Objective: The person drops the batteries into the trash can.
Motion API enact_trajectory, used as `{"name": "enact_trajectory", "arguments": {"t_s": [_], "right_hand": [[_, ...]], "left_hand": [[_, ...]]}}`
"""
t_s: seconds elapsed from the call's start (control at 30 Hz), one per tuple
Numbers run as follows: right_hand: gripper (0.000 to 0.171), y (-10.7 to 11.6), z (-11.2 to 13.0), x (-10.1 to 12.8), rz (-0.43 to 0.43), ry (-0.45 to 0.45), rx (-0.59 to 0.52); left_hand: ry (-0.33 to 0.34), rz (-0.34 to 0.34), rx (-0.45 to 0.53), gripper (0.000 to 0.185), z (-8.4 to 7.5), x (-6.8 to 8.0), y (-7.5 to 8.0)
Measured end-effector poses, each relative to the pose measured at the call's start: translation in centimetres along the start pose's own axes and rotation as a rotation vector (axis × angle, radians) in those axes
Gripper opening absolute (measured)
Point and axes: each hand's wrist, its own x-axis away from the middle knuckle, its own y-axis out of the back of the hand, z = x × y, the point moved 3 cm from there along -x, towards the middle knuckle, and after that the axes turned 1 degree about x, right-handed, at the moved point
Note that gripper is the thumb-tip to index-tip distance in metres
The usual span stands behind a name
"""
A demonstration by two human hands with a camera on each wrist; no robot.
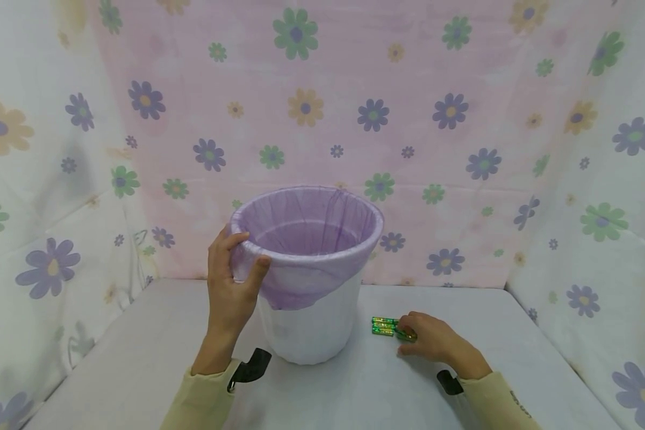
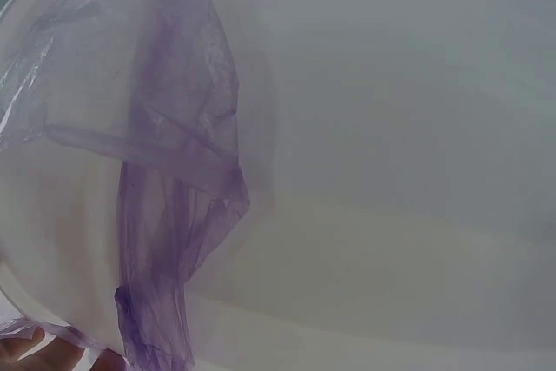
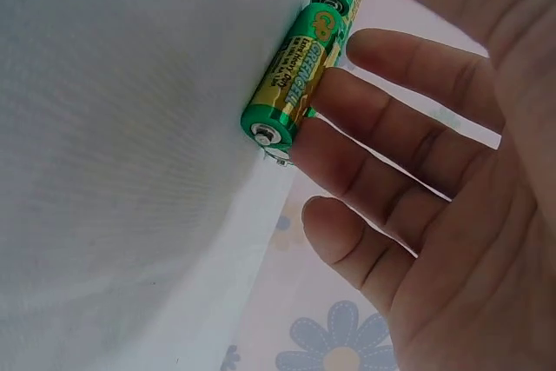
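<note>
A white trash can (image 1: 312,325) stands upright, lined with a translucent purple trash bag (image 1: 295,286) folded over its rim. My left hand (image 1: 235,292) holds the rim at its left side, fingers over the edge and thumb across the front of the bag. In the left wrist view, the bag's loose edge (image 2: 195,154) hangs along the white wall. Several green and gold batteries (image 1: 383,326) lie on the table right of the can. My right hand (image 1: 432,337) is at them; its loosely bent fingertips touch a battery (image 3: 291,71), and its thumb is mostly hidden.
A white cloth covers the table (image 1: 494,334). Flower-printed curtains hang behind it (image 1: 430,77) and along both sides. A dark wrist mount (image 1: 251,365) sticks out at the left cuff, another (image 1: 450,382) at the right one.
</note>
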Motion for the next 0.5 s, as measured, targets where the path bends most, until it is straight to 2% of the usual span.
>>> {"name": "enact_trajectory", "arguments": {"t_s": [0.17, 0.4, 0.5], "right_hand": [[0.035, -0.22, -0.14, -0.09, 0.025, -0.021, -0.058], [0.03, -0.67, -0.18, -0.19, 0.104, -0.019, -0.258], [0.027, -0.79, -0.1, -0.07, 0.127, -0.003, -0.312]], "left_hand": [[-0.002, 0.0, 0.004, 0.044, -0.05, 0.05, 0.0], [0.003, 0.001, 0.001, 0.044, 0.01, -0.03, -0.01], [0.009, 0.002, 0.001, 0.044, 0.08, -0.08, -0.02]]}}
